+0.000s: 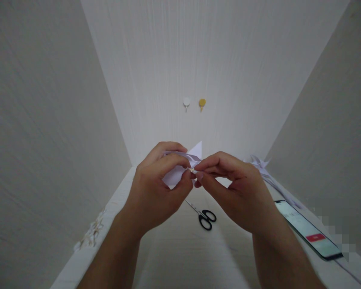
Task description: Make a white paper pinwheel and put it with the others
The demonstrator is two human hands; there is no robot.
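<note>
2 hands meet directly above the scissors (206, 218): left hand (156, 188) closed on the folded paper (196, 154), whose point rises away, right hand (237, 192) pinching its near edge, fingertips touching.

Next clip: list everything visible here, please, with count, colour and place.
folded paper: one, white, pinched between both hands
scissors: one pair, black handles, on table below hands
phone: one, dark, screen lit, table right edge
paper pieces: several, white, table behind right hand
white hook: one, far wall
yellow hook: one, far wall, beside white hook
table: one, white, under everything
left hand: one, pinching folded paper
right hand: one, pinching folded paper
</note>
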